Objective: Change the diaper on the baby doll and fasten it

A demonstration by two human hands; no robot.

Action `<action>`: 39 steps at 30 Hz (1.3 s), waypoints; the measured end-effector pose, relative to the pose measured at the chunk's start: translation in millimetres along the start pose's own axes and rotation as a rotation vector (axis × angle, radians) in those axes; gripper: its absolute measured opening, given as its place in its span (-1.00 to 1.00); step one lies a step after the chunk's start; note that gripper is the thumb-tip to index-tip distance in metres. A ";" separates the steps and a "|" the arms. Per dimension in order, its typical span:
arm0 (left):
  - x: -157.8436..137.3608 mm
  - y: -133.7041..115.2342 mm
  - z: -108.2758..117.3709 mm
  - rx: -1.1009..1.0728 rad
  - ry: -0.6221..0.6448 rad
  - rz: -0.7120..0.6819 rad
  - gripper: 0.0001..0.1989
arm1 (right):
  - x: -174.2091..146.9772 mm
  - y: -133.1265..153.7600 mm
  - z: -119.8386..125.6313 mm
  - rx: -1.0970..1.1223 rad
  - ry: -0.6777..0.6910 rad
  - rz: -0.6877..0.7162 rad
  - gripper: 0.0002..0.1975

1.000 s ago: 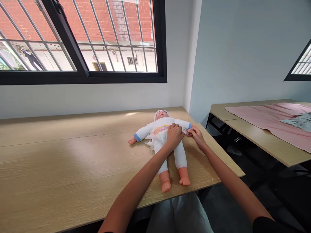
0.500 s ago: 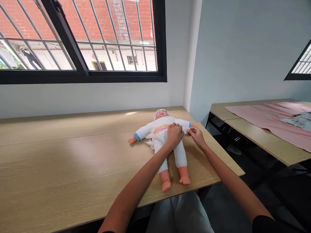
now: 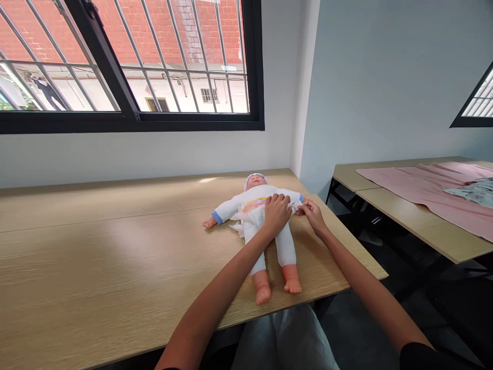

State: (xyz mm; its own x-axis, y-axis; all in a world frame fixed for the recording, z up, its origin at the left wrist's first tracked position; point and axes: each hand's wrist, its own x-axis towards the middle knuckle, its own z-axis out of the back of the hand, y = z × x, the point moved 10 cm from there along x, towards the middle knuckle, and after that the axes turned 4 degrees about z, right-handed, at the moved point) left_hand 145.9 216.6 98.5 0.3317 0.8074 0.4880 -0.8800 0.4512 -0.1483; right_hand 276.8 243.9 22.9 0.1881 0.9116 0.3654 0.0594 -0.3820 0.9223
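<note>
Spreading sideways, the thin white printed diaper [image 3: 254, 206] lies across a white-suited baby doll [image 3: 259, 193], feet toward us; our left hand [image 3: 277, 213] covers it, grip hidden; our right hand [image 3: 313, 215], nearer its side edge, pinches there, above the pale wooden counter [image 3: 134, 267].

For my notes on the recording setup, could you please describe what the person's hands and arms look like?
The left hand and right hand are bare, without visible gloves, rings or watch. Both forearms are uncovered and slender. A black sleeve shows on the right arm; the left sleeve is practically out of frame.
</note>
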 end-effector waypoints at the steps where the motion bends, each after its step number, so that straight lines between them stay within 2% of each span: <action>1: -0.1 -1.6 0.0 -0.024 0.008 -0.019 -0.84 | -0.4 4.2 -0.8 0.005 0.006 0.021 -0.72; 4: 0.1 -2.6 1.0 -0.070 0.016 -0.036 -0.80 | -2.2 16.5 -1.6 -0.013 0.013 0.088 -0.70; 8: 0.9 0.0 2.4 -0.076 0.006 0.001 -0.78 | -4.5 22.7 -5.3 -0.036 0.047 0.107 -0.73; 15: 0.5 8.7 9.4 -0.008 -0.078 0.092 -0.80 | -3.1 19.4 -2.2 -0.052 0.033 0.104 -0.70; 18: 0.1 16.2 10.3 -0.006 -0.066 0.146 -0.83 | -2.4 16.9 0.2 -0.039 0.023 0.103 -0.68; 22: 0.2 19.8 12.6 -0.029 -0.055 0.166 -0.74 | -3.2 22.3 2.3 -0.069 0.008 0.153 -0.67; 24: 0.7 14.0 17.1 -0.062 -0.086 0.117 -0.71 | -3.6 23.8 2.9 -0.080 0.001 0.161 -0.67; 26: 0.4 -0.2 21.6 -0.104 -0.117 -0.006 -0.71 | -3.4 22.4 3.6 -0.069 -0.006 0.149 -0.66; 29: -2.5 -22.1 17.4 -0.089 -0.075 -0.188 -0.76 | -2.5 19.6 4.3 -0.029 -0.013 0.131 -0.68; 34: -5.6 -18.1 -9.7 0.055 0.122 -0.152 -0.76 | -1.3 15.9 5.9 -0.021 -0.031 0.102 -0.67; 39: -12.1 -19.6 -7.4 0.103 0.146 -0.195 -0.76 | -0.9 15.7 7.5 -0.032 -0.053 0.104 -0.67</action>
State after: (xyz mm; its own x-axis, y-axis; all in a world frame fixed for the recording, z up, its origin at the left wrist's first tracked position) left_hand 161.7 200.7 89.2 0.5378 0.7584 0.3684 -0.8219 0.5689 0.0286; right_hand 284.9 236.0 36.2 0.2430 0.8579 0.4528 0.0059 -0.4681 0.8837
